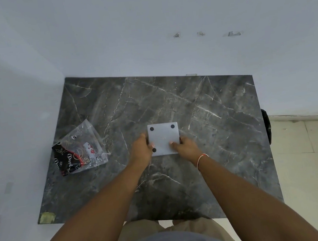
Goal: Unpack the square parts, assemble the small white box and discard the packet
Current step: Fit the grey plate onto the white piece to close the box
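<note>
The dark marbled surface (202,115) fills the middle of the view, set into a corner of pale walls. On its left part lies the clear packet (82,146), crumpled and open-looking, with a black-and-red printed insert inside; it should be feather-light and slippery (best pinched at a corner). Near the centre sits the white square part (163,137), flat, with three dark round dots showing. It looks thin, stiff and light, so the edges are the place to hold it. The left hand (140,148) grips its left edge, fingers curled; the right hand (183,147) holds the near right corner, thumb on top.
</note>
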